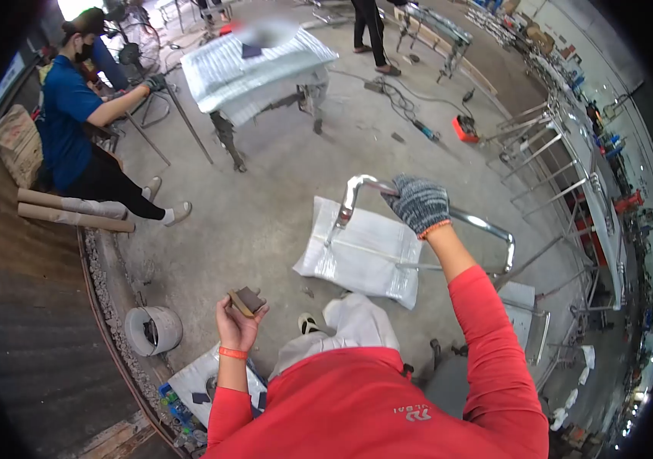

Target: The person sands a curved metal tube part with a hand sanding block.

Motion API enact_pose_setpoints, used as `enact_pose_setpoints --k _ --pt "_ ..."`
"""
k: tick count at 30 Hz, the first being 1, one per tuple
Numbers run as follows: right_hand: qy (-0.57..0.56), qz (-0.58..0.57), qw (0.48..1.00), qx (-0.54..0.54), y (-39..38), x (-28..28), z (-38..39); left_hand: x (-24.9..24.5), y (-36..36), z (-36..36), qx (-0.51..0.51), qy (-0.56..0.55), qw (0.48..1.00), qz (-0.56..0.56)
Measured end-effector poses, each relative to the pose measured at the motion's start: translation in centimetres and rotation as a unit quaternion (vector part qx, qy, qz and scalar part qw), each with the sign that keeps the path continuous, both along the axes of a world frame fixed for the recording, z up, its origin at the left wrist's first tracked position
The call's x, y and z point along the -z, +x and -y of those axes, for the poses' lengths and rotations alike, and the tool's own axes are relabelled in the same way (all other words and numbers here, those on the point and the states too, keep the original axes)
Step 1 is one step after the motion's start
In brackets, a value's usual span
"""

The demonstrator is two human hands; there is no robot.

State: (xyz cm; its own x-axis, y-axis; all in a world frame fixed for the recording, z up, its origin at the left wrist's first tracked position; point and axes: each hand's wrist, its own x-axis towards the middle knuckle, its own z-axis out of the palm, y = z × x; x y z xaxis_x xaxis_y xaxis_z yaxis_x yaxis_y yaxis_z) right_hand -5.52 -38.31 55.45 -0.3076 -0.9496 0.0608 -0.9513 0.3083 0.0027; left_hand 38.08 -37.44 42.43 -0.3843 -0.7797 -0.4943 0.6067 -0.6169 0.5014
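Note:
My bare left hand [239,327], with an orange band at the wrist, is closed around a small brown sanding block [248,301] at the lower left. In a grey knitted glove, my right hand [418,205] grips the upper bar of a shiny bent metal tube frame [487,225]. The frame is held up in front of me, above a white plastic-wrapped pad [361,252] that lies on the floor. Part of the bar is hidden by the glove and my forearm. The block and the frame are well apart.
A white bucket [154,331] stands at the left, near cardboard tubes [74,216]. Ahead is a padded workbench [254,73]. A person in blue [74,107] handles metal tubing at the left. A cabled power tool [426,131] lies on the floor; metal frames [552,153] line the right.

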Motion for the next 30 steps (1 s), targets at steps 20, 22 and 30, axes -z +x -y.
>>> enact_pose_setpoints --k 20,22,30 --pt "0.055 0.002 0.993 0.107 -6.8 0.2 -2.3 -8.3 -17.6 12.0 0.107 -0.185 0.976 0.029" --pt "0.053 0.004 0.993 0.106 -7.7 1.1 -2.1 -8.7 -17.7 12.9 0.102 -0.171 0.979 0.033" --pt "0.053 0.012 0.991 0.120 -6.5 0.9 0.6 -4.0 -13.8 19.2 0.081 -0.098 0.989 0.081"
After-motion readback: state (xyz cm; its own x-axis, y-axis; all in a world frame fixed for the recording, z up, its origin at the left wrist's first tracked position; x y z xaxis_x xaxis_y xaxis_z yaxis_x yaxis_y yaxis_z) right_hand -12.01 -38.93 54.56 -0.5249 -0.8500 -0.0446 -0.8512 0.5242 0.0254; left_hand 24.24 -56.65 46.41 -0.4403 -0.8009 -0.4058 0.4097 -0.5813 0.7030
